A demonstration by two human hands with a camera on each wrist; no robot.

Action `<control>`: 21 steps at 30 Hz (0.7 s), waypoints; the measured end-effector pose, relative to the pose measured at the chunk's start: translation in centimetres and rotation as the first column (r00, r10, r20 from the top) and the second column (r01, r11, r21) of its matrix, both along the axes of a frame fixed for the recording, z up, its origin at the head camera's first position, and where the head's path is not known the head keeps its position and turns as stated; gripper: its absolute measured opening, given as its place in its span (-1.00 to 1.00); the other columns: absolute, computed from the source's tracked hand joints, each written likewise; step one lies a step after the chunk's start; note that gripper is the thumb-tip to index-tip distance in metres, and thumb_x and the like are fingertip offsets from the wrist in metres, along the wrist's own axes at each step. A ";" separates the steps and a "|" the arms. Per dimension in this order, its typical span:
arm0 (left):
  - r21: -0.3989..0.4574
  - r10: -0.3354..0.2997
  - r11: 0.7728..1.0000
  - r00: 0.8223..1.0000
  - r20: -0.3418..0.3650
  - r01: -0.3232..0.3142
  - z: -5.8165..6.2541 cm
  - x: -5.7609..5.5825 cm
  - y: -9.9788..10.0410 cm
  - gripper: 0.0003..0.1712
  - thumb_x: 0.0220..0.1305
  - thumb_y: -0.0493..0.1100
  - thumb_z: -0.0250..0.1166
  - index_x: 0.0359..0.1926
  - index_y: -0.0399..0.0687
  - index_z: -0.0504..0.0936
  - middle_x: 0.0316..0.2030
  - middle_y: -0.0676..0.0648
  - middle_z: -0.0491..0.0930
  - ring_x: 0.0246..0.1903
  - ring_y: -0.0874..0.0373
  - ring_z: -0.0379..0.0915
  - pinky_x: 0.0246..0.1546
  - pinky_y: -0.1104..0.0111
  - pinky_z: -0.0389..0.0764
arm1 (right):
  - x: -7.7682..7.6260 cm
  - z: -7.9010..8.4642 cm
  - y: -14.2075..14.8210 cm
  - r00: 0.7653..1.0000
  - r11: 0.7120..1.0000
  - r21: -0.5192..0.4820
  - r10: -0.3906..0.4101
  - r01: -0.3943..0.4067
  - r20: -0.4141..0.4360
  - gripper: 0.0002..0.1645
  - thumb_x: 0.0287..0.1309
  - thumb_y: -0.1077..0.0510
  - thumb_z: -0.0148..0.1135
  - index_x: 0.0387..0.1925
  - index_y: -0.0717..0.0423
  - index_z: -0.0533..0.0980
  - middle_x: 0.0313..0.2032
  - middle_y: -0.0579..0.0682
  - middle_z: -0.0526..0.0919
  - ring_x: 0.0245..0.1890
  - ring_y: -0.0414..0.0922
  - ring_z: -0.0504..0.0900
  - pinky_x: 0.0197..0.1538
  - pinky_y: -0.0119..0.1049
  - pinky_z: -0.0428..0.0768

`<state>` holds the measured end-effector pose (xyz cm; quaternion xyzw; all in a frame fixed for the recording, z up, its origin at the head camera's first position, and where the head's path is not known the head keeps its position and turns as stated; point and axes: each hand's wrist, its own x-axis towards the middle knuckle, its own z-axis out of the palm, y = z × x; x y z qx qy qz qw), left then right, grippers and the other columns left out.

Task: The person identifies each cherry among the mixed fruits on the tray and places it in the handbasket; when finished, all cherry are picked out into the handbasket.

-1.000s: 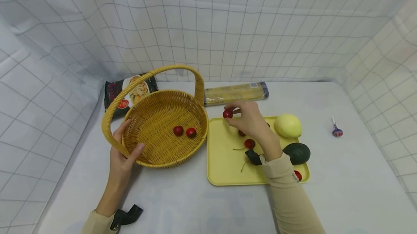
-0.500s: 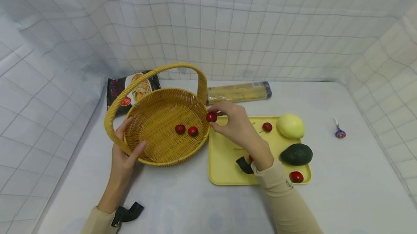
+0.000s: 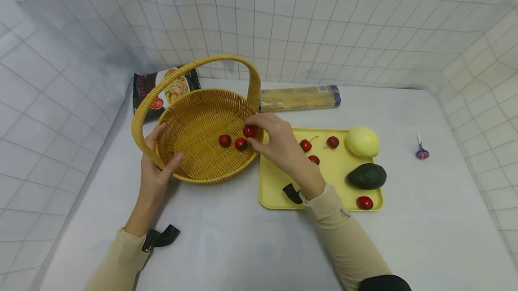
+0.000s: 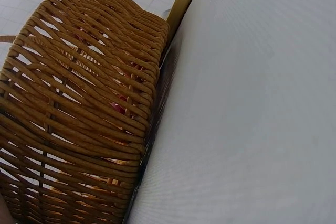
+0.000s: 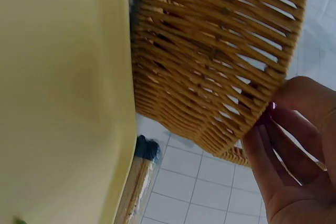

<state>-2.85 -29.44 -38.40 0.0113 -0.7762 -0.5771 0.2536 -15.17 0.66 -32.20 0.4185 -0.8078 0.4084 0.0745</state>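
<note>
A yellow wicker basket [image 3: 198,165] with a tall handle stands at the left. My left hand [image 3: 154,175] grips its left rim, the thumb lying over the inner side. Over the basket's right rim, my right hand [image 3: 279,143] pinches a red cherry [image 3: 249,131] between thumb and fingers; in the right wrist view the rim and fingers mostly hide it. Inside the basket lie a dark cherry [image 3: 224,141] and a brighter cherry [image 3: 240,143]. To the right, a yellow tray [image 3: 273,190] carries several more cherries, among them a stemmed cherry [image 3: 305,145].
The tray also holds a yellow round fruit [image 3: 362,141], a dark green avocado-like fruit [image 3: 366,176] and a red oval fruit [image 3: 364,203]. Behind stand a black noodle packet [image 3: 144,88] and a long pasta packet [image 3: 299,99]. A lollipop [image 3: 422,152] lies far right.
My right hand has carried the cherry leftward from above the tray to over the basket's right side. My left hand keeps its grip on the basket. The head view has shifted slightly.
</note>
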 end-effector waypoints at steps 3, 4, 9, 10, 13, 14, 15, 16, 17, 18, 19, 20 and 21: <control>-0.007 0.002 1.000 1.000 0.014 -0.002 -0.2 0.1 0.0 -0.11 0.22 -0.32 0.36 0.57 -0.12 0.29 0.52 -0.21 0.30 0.56 0.09 0.11 0.53 0.37 0.03 | 0.3 -0.6 -0.4 1.000 1.000 -0.006 0.003 -0.003 0.006 -0.59 0.24 0.29 0.47 0.12 0.24 0.66 0.12 0.08 0.72 0.15 -0.02 0.66 0.22 -0.21 0.62; -0.008 0.001 1.000 1.000 0.020 -0.001 -0.2 0.2 0.0 -0.11 0.22 -0.32 0.36 0.57 -0.11 0.29 0.52 -0.20 0.30 0.56 0.09 0.11 0.53 0.37 0.03 | 0.4 -0.8 -0.5 1.000 1.000 -0.008 0.004 -0.004 0.007 -0.60 0.24 0.30 0.47 0.12 0.24 0.66 0.12 0.08 0.72 0.14 -0.03 0.66 0.22 -0.23 0.62; -0.015 0.010 1.000 1.000 0.016 -0.010 -0.2 0.2 -0.3 -0.12 0.22 -0.32 0.35 0.57 -0.15 0.29 0.51 -0.22 0.31 0.56 0.06 0.11 0.54 0.36 0.01 | 0.5 -1.1 -1.1 1.000 1.000 -0.013 0.008 -0.008 -0.006 -0.52 0.25 0.29 0.48 0.20 0.26 0.63 0.24 0.12 0.68 0.29 0.01 0.61 0.35 -0.21 0.55; -0.012 0.013 1.000 1.000 0.010 -0.013 -0.1 0.2 -0.3 -0.12 0.22 -0.33 0.34 0.56 -0.17 0.29 0.51 -0.24 0.31 0.56 0.06 0.11 0.54 0.35 0.01 | 0.4 -1.0 -1.2 1.000 1.000 -0.016 0.001 -0.002 -0.009 -0.50 0.25 0.29 0.48 0.21 0.26 0.62 0.27 0.13 0.66 0.32 0.02 0.59 0.37 -0.20 0.53; -0.005 0.025 1.000 1.000 -0.002 -0.025 0.0 0.1 -0.3 -0.13 0.22 -0.33 0.33 0.55 -0.21 0.30 0.50 -0.27 0.32 0.57 0.04 0.12 0.55 0.33 0.01 | 0.0 -0.6 -1.1 0.999 0.999 -0.012 -0.035 0.035 -0.011 -0.48 0.28 0.26 0.46 0.25 0.24 0.61 0.31 0.14 0.64 0.35 0.03 0.57 0.39 -0.16 0.52; -0.001 0.027 1.000 1.000 -0.003 -0.027 0.0 0.1 -0.3 -0.14 0.21 -0.33 0.33 0.55 -0.23 0.30 0.50 -0.28 0.32 0.57 0.03 0.12 0.55 0.33 0.01 | -0.2 -0.5 -0.9 0.999 0.999 -0.017 -0.049 0.049 -0.009 -0.49 0.28 0.27 0.46 0.25 0.24 0.62 0.29 0.14 0.65 0.32 0.03 0.59 0.36 -0.15 0.54; 0.002 0.027 1.000 1.000 -0.001 -0.027 0.1 0.0 -0.3 -0.13 0.21 -0.32 0.33 0.55 -0.22 0.30 0.50 -0.28 0.32 0.57 0.03 0.12 0.55 0.32 0.01 | -0.3 -0.3 -0.6 0.998 0.998 -0.017 -0.063 0.063 -0.008 -0.51 0.30 0.26 0.44 0.24 0.23 0.62 0.27 0.12 0.67 0.28 0.03 0.62 0.33 -0.16 0.56; 0.005 0.026 1.000 1.000 0.001 -0.026 0.1 -0.1 -0.2 -0.13 0.21 -0.32 0.34 0.55 -0.22 0.30 0.50 -0.28 0.31 0.57 0.03 0.12 0.55 0.32 0.01 | -0.5 -0.1 -0.3 0.997 0.997 -0.023 -0.076 0.076 -0.009 -0.53 0.30 0.26 0.44 0.23 0.22 0.63 0.25 0.11 0.68 0.24 0.03 0.65 0.30 -0.16 0.59; 0.009 0.024 1.000 1.000 0.003 -0.024 0.1 -0.2 -0.1 -0.14 0.22 -0.32 0.33 0.55 -0.22 0.30 0.50 -0.28 0.31 0.57 0.03 0.11 0.56 0.32 0.00 | -0.8 0.0 0.0 0.996 0.996 -0.031 -0.086 0.085 -0.011 -0.55 0.31 0.26 0.43 0.22 0.22 0.64 0.23 0.11 0.70 0.19 0.03 0.68 0.27 -0.17 0.61; 0.009 0.022 1.000 1.000 0.002 -0.022 0.2 -0.3 0.0 -0.14 0.22 -0.31 0.33 0.55 -0.22 0.30 0.50 -0.28 0.31 0.57 0.03 0.11 0.56 0.31 0.00 | -1.0 0.1 0.3 0.996 0.995 -0.042 -0.092 0.091 -0.018 -0.56 0.31 0.28 0.43 0.21 0.22 0.64 0.21 0.12 0.71 0.15 0.04 0.70 0.23 -0.18 0.63; 0.011 0.022 1.000 1.000 0.007 -0.022 0.3 -0.4 0.0 -0.14 0.22 -0.30 0.33 0.55 -0.22 0.30 0.50 -0.28 0.31 0.57 0.03 0.11 0.56 0.31 -0.01 | -1.3 0.3 0.7 0.995 0.994 -0.051 -0.100 0.099 -0.027 -0.57 0.31 0.28 0.43 0.20 0.22 0.65 0.19 0.12 0.72 0.10 0.04 0.73 0.20 -0.19 0.64; 0.013 0.021 1.000 1.000 0.010 -0.021 0.4 -0.6 0.0 -0.14 0.22 -0.29 0.33 0.55 -0.22 0.30 0.51 -0.27 0.30 0.57 0.03 0.10 0.56 0.30 -0.01 | -1.6 0.4 1.0 0.993 0.992 -0.061 -0.109 0.107 -0.037 -0.58 0.30 0.28 0.43 0.18 0.22 0.65 0.18 0.12 0.73 0.07 0.04 0.74 0.18 -0.19 0.65; 0.015 0.021 1.000 1.000 0.008 -0.021 0.5 -0.8 0.0 -0.14 0.21 -0.28 0.32 0.55 -0.22 0.31 0.50 -0.28 0.30 0.57 0.02 0.10 0.57 0.30 -0.02 | -2.0 0.6 1.3 0.993 0.992 -0.068 -0.114 0.111 -0.040 -0.59 0.30 0.29 0.43 0.17 0.23 0.66 0.16 0.12 0.74 0.05 0.05 0.76 0.17 -0.20 0.66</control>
